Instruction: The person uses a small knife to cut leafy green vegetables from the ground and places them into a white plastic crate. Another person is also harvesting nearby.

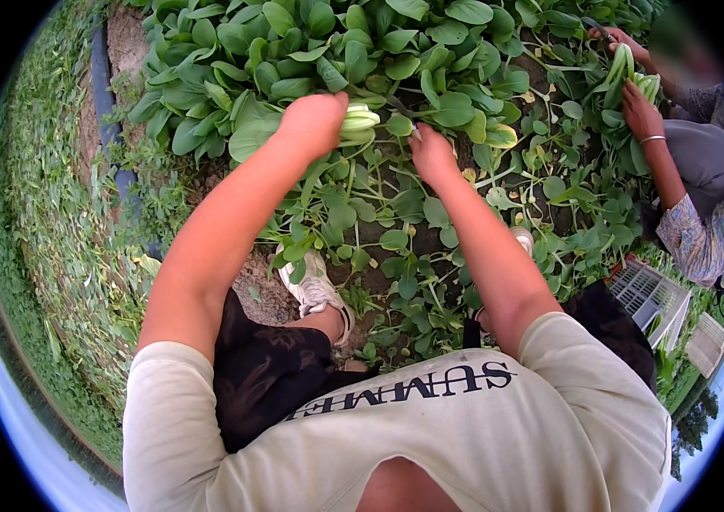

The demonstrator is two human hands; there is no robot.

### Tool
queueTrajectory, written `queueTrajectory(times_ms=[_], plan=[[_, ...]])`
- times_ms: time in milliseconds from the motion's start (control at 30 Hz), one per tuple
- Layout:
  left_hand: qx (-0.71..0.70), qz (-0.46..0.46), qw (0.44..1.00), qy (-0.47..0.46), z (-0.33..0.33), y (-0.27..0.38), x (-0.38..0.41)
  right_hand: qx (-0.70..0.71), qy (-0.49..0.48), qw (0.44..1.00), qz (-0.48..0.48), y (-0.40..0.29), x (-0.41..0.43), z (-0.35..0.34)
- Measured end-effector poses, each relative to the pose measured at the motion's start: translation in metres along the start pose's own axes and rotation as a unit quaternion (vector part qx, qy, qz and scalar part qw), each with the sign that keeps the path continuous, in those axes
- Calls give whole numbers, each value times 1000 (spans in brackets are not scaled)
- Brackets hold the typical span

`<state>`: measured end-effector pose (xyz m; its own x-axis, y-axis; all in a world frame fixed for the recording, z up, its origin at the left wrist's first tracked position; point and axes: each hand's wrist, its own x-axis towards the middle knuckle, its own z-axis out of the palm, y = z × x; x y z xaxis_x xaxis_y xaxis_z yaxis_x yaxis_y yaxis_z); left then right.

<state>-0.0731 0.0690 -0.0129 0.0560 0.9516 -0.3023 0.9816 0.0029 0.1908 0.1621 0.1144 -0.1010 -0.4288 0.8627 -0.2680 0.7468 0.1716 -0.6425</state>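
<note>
My left hand (314, 125) is closed around a bunch of cut leafy greens (361, 118), their pale stem ends pointing right. Broad leaves from this bunch spread out on the hand's left side. In my right hand (433, 153) is the handle of a small knife or sickle, its dark blade (400, 107) reaching up and left among the stems. Part of that blade is hidden by leaves. A dense stand of leafy green plants (311, 57) rises just beyond both hands. Below them, loose leaves and trimmed plants (394, 240) litter the soil.
At right a co-worker's hand (643, 112) holds another bunch of greens, and their other hand (624, 41) has a curved blade. A dark hose (106, 102) runs along the left. Plastic crates (646, 291) stand behind at right. My shoe (314, 281) rests on soil.
</note>
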Motion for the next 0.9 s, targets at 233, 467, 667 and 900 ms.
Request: queueTrajectory(times_ms=[233, 467, 667, 900], plan=[[-87, 13, 996, 16, -13, -5, -23, 99, -17, 994, 39, 14, 3, -3], [-235, 69, 968, 54, -48, 21, -91, 717, -110, 672, 147, -54, -37, -53], [-303, 42, 940, 152, -98, 25, -150, 625, -18, 780, 12, -119, -59, -125], [-743, 31, 652, 152, -194, 71, -192, 334, 33, 922, -191, -218, -142, -266]])
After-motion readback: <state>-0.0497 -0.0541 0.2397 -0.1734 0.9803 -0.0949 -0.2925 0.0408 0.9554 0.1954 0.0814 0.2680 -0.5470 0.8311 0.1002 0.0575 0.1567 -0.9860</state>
